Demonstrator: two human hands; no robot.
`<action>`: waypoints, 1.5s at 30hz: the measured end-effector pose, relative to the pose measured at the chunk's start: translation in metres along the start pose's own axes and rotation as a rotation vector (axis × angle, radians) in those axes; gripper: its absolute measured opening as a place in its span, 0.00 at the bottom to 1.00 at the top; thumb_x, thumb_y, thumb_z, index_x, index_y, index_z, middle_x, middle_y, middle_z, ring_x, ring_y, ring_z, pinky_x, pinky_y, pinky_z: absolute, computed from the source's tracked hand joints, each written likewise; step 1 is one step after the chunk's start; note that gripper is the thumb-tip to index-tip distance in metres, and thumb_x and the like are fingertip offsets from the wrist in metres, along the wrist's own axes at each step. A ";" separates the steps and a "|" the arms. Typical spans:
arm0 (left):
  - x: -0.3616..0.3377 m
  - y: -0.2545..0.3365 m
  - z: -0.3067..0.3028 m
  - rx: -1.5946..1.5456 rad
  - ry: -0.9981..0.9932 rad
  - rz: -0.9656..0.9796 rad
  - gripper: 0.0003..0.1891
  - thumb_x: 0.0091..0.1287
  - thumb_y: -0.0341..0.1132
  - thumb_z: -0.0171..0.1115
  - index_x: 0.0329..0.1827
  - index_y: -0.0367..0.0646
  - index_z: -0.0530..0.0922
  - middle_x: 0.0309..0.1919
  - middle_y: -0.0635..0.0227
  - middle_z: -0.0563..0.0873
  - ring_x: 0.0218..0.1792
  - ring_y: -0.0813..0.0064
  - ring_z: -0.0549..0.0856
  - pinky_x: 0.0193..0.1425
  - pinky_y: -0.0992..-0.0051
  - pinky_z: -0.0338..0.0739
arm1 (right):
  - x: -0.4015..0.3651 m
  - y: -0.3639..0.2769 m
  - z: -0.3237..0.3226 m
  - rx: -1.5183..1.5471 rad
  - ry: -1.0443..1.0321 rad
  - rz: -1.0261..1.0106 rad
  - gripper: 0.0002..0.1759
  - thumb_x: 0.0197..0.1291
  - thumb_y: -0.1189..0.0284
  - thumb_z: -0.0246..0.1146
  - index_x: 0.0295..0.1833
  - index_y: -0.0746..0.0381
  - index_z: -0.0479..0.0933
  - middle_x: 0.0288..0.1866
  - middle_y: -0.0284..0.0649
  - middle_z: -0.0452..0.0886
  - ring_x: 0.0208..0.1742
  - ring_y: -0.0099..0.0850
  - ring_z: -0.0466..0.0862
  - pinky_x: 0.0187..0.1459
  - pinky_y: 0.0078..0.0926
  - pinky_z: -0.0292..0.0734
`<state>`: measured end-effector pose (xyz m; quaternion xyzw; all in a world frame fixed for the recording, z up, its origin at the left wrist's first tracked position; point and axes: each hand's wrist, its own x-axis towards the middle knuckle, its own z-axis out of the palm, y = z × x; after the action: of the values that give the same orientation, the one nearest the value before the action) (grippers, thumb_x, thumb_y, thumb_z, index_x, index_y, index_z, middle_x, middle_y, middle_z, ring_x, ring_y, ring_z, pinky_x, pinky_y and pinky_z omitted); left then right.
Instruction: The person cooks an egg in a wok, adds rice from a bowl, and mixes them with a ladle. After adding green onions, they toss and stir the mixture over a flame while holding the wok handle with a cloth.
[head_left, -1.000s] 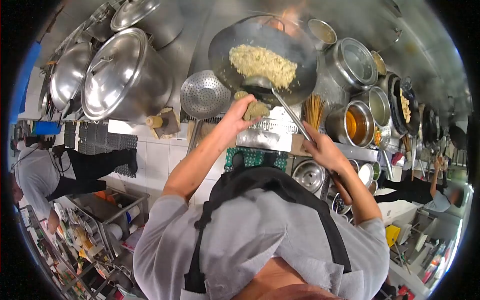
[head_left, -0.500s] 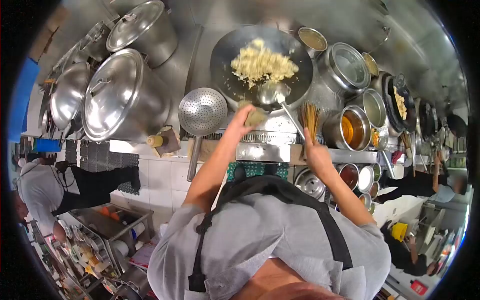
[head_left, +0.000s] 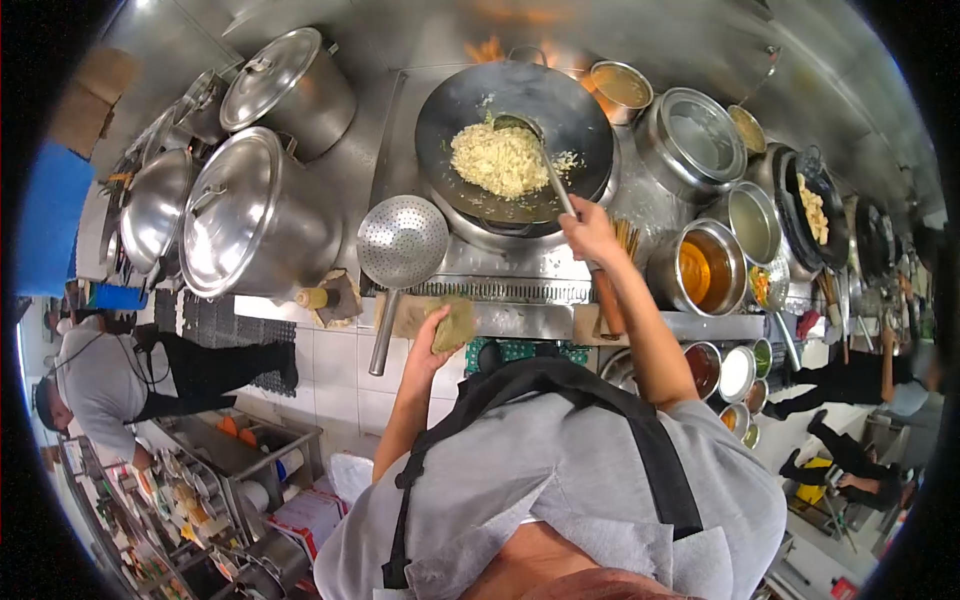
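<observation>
My right hand (head_left: 592, 238) is closed around the handle of a ladle (head_left: 555, 180). The ladle's bowl rests against pale yellow, rice-like food (head_left: 497, 162) in the black wok (head_left: 580, 120). Close to my body, my left hand (head_left: 428, 345) grips a folded greenish cloth (head_left: 456, 326), clear of the wok's near side. A perforated strainer (head_left: 403, 241) lies left of the wok, its handle pointing toward me. Beneath my right forearm a bamboo brush (head_left: 610, 303) leans at the stove edge.
Large lidded pots (head_left: 232, 215) stand on the left. Metal pots, one with orange liquid (head_left: 697, 270), crowd the right beside a second wok (head_left: 812, 212). Flames (head_left: 487, 50) rise behind the wok. Other people (head_left: 105, 375) stand at both sides.
My left hand has drawn back from the wok toward my body with the cloth. My right hand and ladle have moved forward; the tossed food now lies heaped in the wok. Flames appear behind.
</observation>
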<state>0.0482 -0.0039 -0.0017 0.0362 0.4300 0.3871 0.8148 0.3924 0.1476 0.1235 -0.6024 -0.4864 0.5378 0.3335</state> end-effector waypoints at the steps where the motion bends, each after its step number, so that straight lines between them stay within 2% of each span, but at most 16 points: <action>1: -0.001 0.001 0.010 -0.012 0.010 0.051 0.26 0.68 0.51 0.67 0.64 0.49 0.79 0.54 0.64 0.88 0.49 0.65 0.89 0.46 0.64 0.86 | 0.005 -0.001 -0.012 -0.027 0.006 -0.055 0.28 0.67 0.73 0.57 0.70 0.73 0.68 0.20 0.34 0.73 0.14 0.27 0.72 0.16 0.32 0.70; 6: 0.021 0.028 0.057 -0.038 -0.038 0.038 0.28 0.68 0.57 0.64 0.65 0.49 0.77 0.58 0.63 0.86 0.53 0.61 0.87 0.51 0.61 0.84 | 0.099 -0.007 -0.013 -0.103 0.224 -0.089 0.14 0.67 0.77 0.53 0.54 0.72 0.73 0.18 0.38 0.73 0.11 0.30 0.75 0.15 0.33 0.70; 9: 0.042 0.043 0.111 -0.001 0.062 0.123 0.30 0.69 0.59 0.62 0.65 0.47 0.74 0.59 0.61 0.84 0.55 0.58 0.86 0.51 0.58 0.83 | 0.140 -0.005 0.020 -0.243 0.075 -0.240 0.18 0.67 0.77 0.53 0.60 0.73 0.72 0.22 0.45 0.78 0.13 0.33 0.78 0.16 0.35 0.72; 14: 0.069 0.078 0.152 0.100 -0.018 0.075 0.32 0.69 0.60 0.61 0.64 0.45 0.70 0.58 0.52 0.81 0.56 0.49 0.84 0.52 0.47 0.84 | 0.070 0.039 0.000 -0.680 -0.106 -0.674 0.36 0.62 0.78 0.59 0.77 0.68 0.61 0.39 0.66 0.82 0.43 0.58 0.85 0.50 0.52 0.78; 16: 0.089 0.086 0.161 0.121 -0.008 0.061 0.28 0.69 0.51 0.63 0.63 0.40 0.71 0.52 0.48 0.83 0.50 0.46 0.87 0.46 0.47 0.87 | -0.011 0.009 -0.013 -0.913 -0.139 -0.358 0.41 0.63 0.78 0.58 0.82 0.64 0.53 0.41 0.66 0.83 0.42 0.59 0.85 0.49 0.53 0.78; 20: 0.144 0.081 0.149 0.108 -0.010 -0.074 0.16 0.67 0.36 0.60 0.56 0.42 0.74 0.46 0.51 0.86 0.41 0.53 0.89 0.34 0.58 0.89 | -0.057 0.099 0.013 -0.764 0.108 -0.425 0.46 0.66 0.79 0.56 0.85 0.61 0.40 0.31 0.62 0.82 0.31 0.61 0.83 0.38 0.56 0.77; 23: 0.114 0.058 0.149 0.131 0.068 -0.012 0.12 0.65 0.35 0.63 0.49 0.44 0.78 0.44 0.59 0.87 0.44 0.59 0.88 0.36 0.63 0.87 | -0.068 0.079 0.019 -0.707 0.019 -0.385 0.44 0.66 0.78 0.58 0.84 0.63 0.44 0.27 0.63 0.80 0.32 0.61 0.82 0.39 0.54 0.76; 26: 0.024 0.074 0.180 0.131 0.058 -0.010 0.08 0.65 0.35 0.63 0.45 0.45 0.79 0.42 0.61 0.87 0.43 0.63 0.87 0.35 0.66 0.85 | -0.134 0.004 0.000 -0.541 -0.096 -0.354 0.37 0.68 0.77 0.58 0.81 0.66 0.56 0.43 0.63 0.84 0.31 0.48 0.85 0.40 0.41 0.79; 29: 0.049 0.074 0.160 0.048 -0.045 -0.094 0.08 0.65 0.35 0.64 0.44 0.46 0.79 0.41 0.61 0.87 0.44 0.64 0.86 0.39 0.64 0.84 | -0.155 -0.024 -0.015 -0.583 -0.283 -0.140 0.36 0.68 0.79 0.57 0.80 0.69 0.56 0.51 0.62 0.84 0.38 0.41 0.86 0.44 0.37 0.80; 32: 0.080 0.048 0.152 0.099 -0.066 0.102 0.10 0.66 0.35 0.64 0.48 0.44 0.80 0.46 0.59 0.87 0.45 0.61 0.87 0.43 0.61 0.85 | -0.103 -0.004 0.008 -0.930 -0.199 0.013 0.42 0.64 0.82 0.55 0.82 0.69 0.48 0.52 0.65 0.82 0.43 0.51 0.87 0.48 0.45 0.81; 34: 0.091 0.010 0.091 0.457 -0.239 0.483 0.17 0.68 0.35 0.62 0.58 0.39 0.77 0.54 0.53 0.85 0.49 0.58 0.88 0.49 0.55 0.87 | -0.062 0.040 0.020 -1.127 -0.002 -0.159 0.47 0.59 0.84 0.55 0.83 0.67 0.42 0.47 0.67 0.81 0.44 0.60 0.84 0.48 0.53 0.79; 35: 0.079 0.002 0.081 0.115 -0.170 0.081 0.19 0.69 0.34 0.61 0.61 0.38 0.76 0.56 0.52 0.85 0.51 0.57 0.88 0.51 0.53 0.88 | -0.058 0.043 0.026 -1.121 0.052 -0.162 0.50 0.58 0.84 0.55 0.84 0.66 0.39 0.45 0.65 0.81 0.43 0.59 0.84 0.48 0.51 0.79; 36: 0.049 -0.003 0.079 0.121 -0.075 0.034 0.20 0.69 0.35 0.59 0.64 0.39 0.75 0.57 0.50 0.84 0.54 0.57 0.88 0.58 0.52 0.86 | -0.062 0.037 0.030 -1.131 0.036 -0.123 0.49 0.61 0.82 0.55 0.83 0.69 0.37 0.42 0.66 0.82 0.41 0.60 0.84 0.47 0.53 0.78; 38: 0.006 0.005 0.111 0.093 -0.191 0.235 0.21 0.70 0.36 0.58 0.65 0.41 0.74 0.57 0.51 0.85 0.55 0.58 0.87 0.56 0.54 0.86 | -0.076 0.039 0.034 -1.010 -0.024 -0.153 0.47 0.64 0.80 0.55 0.82 0.72 0.35 0.38 0.67 0.81 0.39 0.63 0.83 0.46 0.55 0.77; 41: 0.045 0.043 0.137 0.130 0.041 0.005 0.19 0.68 0.37 0.61 0.60 0.43 0.76 0.52 0.55 0.86 0.50 0.60 0.87 0.40 0.66 0.86 | -0.110 0.011 0.032 -0.909 -0.162 -0.220 0.41 0.67 0.76 0.55 0.79 0.78 0.45 0.38 0.69 0.81 0.41 0.65 0.82 0.47 0.56 0.75; 45: 0.045 0.083 0.161 0.089 -0.036 -0.018 0.13 0.67 0.37 0.62 0.51 0.43 0.77 0.49 0.56 0.86 0.46 0.60 0.87 0.36 0.64 0.84 | -0.137 -0.055 0.012 -0.980 -0.267 -0.220 0.37 0.65 0.80 0.54 0.76 0.82 0.50 0.37 0.73 0.79 0.44 0.63 0.83 0.46 0.56 0.76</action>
<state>0.1308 0.1282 0.1019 0.0756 0.4322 0.3597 0.8235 0.3756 0.0331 0.2160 -0.5593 -0.7799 0.2810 0.0020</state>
